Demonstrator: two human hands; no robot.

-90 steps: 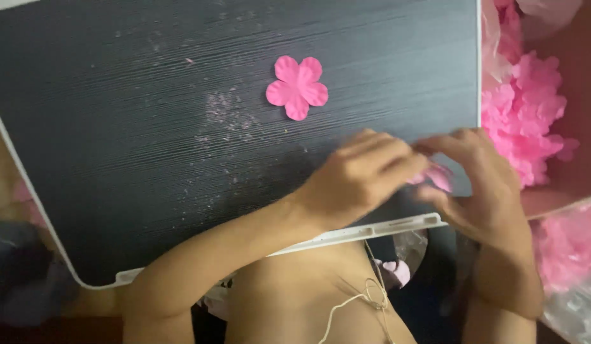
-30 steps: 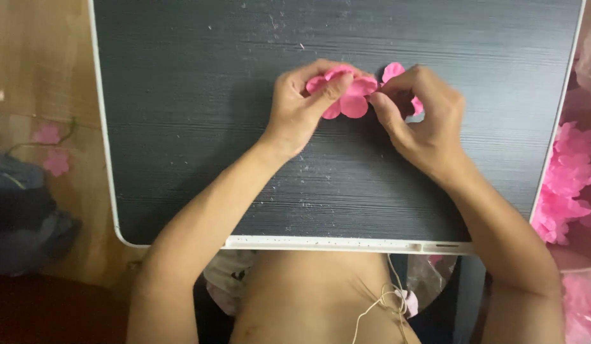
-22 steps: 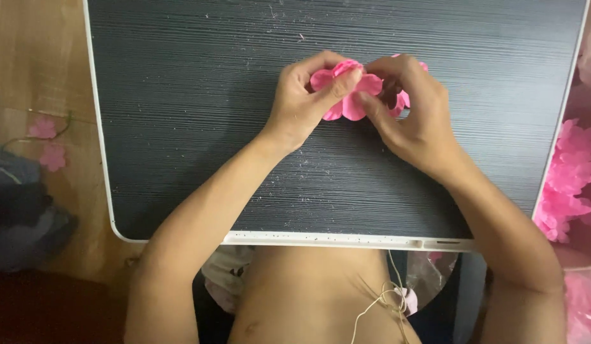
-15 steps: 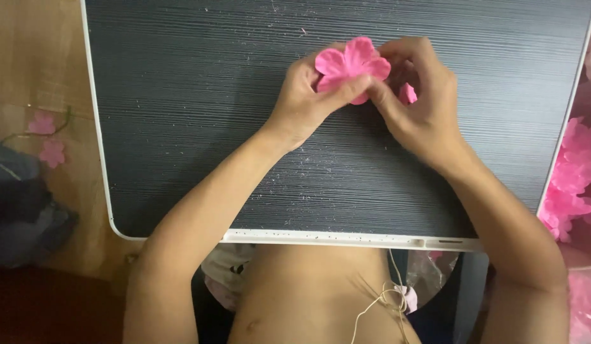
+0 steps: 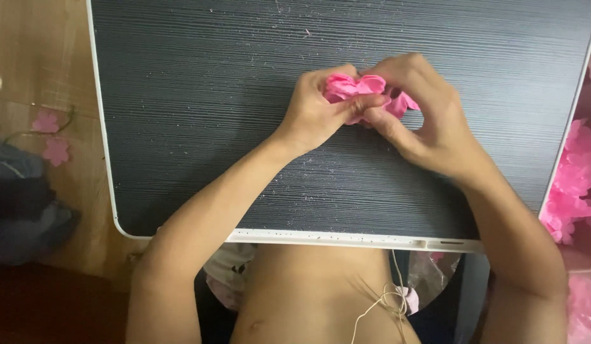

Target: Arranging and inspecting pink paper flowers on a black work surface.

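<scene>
We pinch a soft pink fabric flower (image 5: 356,89), petals crumpled, above the board's middle. Our left hand (image 5: 321,111) and right hand (image 5: 429,118) both close on it. The dark ribbed board (image 5: 200,114) has a white rim. Two pink blossoms (image 5: 51,137) lie left; a pink petal heap (image 5: 572,181) sits right.

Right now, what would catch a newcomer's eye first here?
Two bare hands meet near the top middle of a dark ribbed tabletop: the left hand and right hand together pinch a bright pink fabric flower. More pink petals are heaped at the right edge.
</scene>
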